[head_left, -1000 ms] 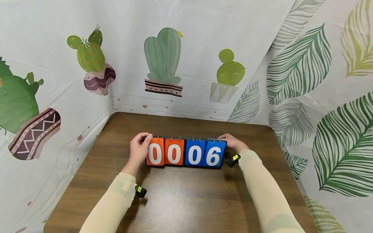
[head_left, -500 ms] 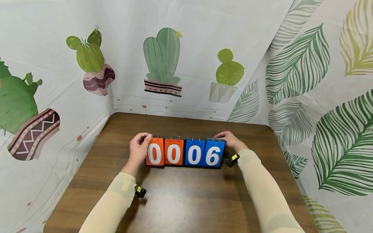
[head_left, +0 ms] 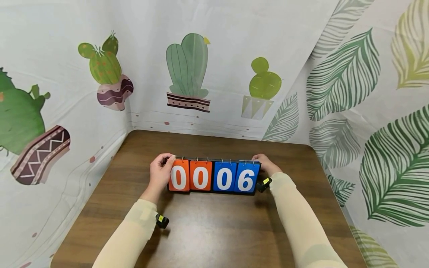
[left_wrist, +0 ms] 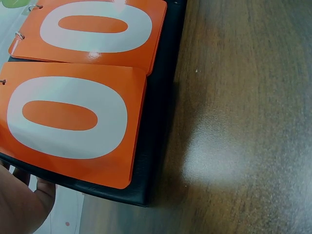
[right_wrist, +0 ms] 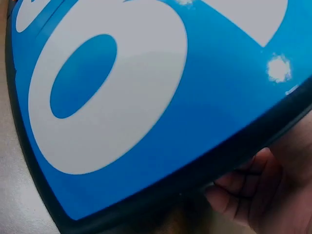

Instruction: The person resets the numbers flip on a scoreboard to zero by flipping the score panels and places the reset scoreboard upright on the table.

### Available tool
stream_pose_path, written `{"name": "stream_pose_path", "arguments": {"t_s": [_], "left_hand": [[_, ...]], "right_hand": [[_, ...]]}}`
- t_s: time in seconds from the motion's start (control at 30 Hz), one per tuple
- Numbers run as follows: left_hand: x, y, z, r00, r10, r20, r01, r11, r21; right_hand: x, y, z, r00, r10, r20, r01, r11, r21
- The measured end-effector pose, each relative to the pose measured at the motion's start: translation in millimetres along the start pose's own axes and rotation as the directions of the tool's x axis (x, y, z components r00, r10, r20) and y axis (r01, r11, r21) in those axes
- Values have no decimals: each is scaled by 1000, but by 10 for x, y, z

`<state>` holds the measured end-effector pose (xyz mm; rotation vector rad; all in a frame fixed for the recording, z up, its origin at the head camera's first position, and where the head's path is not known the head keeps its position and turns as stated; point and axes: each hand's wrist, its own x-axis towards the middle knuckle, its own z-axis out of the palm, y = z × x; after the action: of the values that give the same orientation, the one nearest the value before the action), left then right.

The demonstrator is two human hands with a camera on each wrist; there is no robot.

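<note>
A black flip scoreboard [head_left: 213, 176] stands on the wooden table, showing two orange 0 cards, then a blue 0 and a blue 6. My left hand [head_left: 160, 172] grips its top left corner, thumb at the front and fingers behind. At the top right corner my right hand [head_left: 267, 164] holds the edge from behind. In the right wrist view, the curled fingers of my right hand [right_wrist: 248, 187] lie behind the black edge, below the blue 6 card [right_wrist: 161, 146]. The left wrist view has the orange cards [left_wrist: 117, 170] close up, with part of my left hand [left_wrist: 24, 204] behind the board.
The brown wooden table [head_left: 207, 230] extends in front of the scoreboard and to both sides. Hanging cloths printed with cacti [head_left: 187, 70] and leaves [head_left: 345, 78] enclose its back and sides. A small black camera sits on each sleeve cuff.
My right hand reached a little further left over the top edge half a second ago, and has since drawn back to the corner. The left hand and the displayed numbers stay the same.
</note>
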<state>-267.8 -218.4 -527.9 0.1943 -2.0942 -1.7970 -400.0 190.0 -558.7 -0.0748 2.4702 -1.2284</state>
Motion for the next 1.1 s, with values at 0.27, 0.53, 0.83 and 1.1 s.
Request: {"name": "stream_pose_path", "arguments": {"t_s": [0.27, 0.53, 0.83, 1.1], "left_hand": [[102, -238, 20, 1000, -7, -20, 7, 1000, -4], [113, -287, 16, 1000, 4, -26, -4, 1000, -8], [114, -276, 19, 999, -20, -26, 20, 1000, 9], [126, -353, 19, 1000, 2, -29, -2, 1000, -5]], "right_hand": [[-55, -19, -2, 999, 27, -44, -25, 999, 39], [-70, 11, -4, 999, -4, -33, 6, 998, 59], [-69, 23, 1, 1000, 17, -22, -15, 996, 90], [-53, 0, -39, 997, 63, -53, -56, 989, 137]]}}
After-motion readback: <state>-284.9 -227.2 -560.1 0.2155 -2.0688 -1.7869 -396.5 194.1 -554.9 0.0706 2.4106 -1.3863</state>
